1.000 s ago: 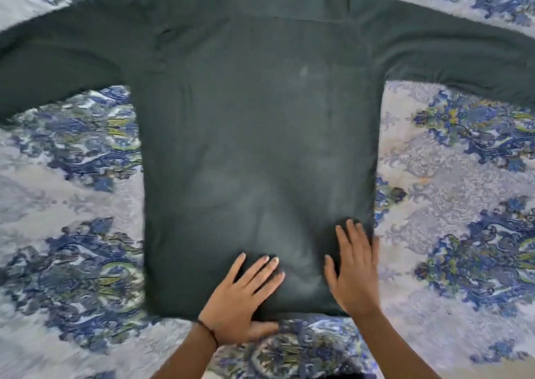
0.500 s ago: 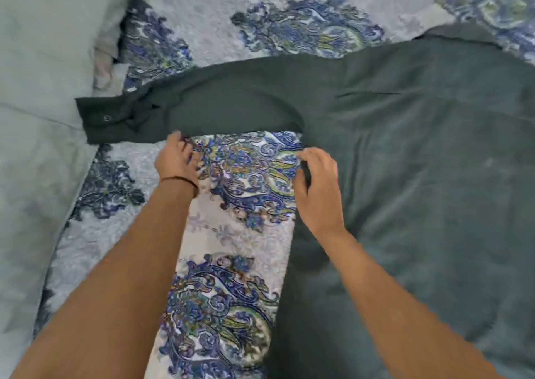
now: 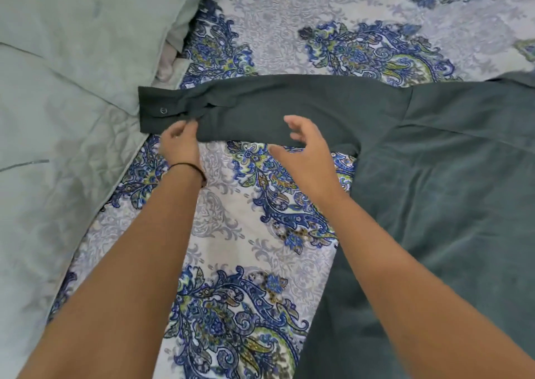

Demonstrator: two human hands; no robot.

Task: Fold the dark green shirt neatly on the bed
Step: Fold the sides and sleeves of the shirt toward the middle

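A pale green quilted comforter (image 3: 52,193) fills the left side and runs out of the picture at the left and bottom edges. A plump pale green pillow (image 3: 95,22) lies on it at the top left, also cut off. A scrap of pale greyish cloth (image 3: 169,64) peeps out from under the pillow's corner; what it belongs to is hidden.

The dark green shirt (image 3: 451,193) of soft woven cloth lies flat on the bed sheet (image 3: 231,219), a white sheet printed with blue and green paisley. Its long sleeve (image 3: 289,109) stretches leftward, and the buttoned cuff (image 3: 153,109) reaches just onto the comforter's edge, with one small dark round button (image 3: 163,110) showing.

The left hand (image 3: 181,144) is at the sleeve's lower edge right beside the cuff. Its fingers are curled and pinch that edge, though the fingertips are partly blurred against the dark cloth. A thin black band (image 3: 188,167) circles the left wrist.

The right hand (image 3: 305,158) is further along the sleeve, towards the armpit. Its fingers are spread wide and loosely curved, the thumb below the sleeve's lower edge and the fingers above it, gripping nothing. It is blurred, so whether it touches the cloth cannot be told.

The shirt's body covers the right side, cut off by the right and bottom edges; collar, hem and far sleeve are out of view.
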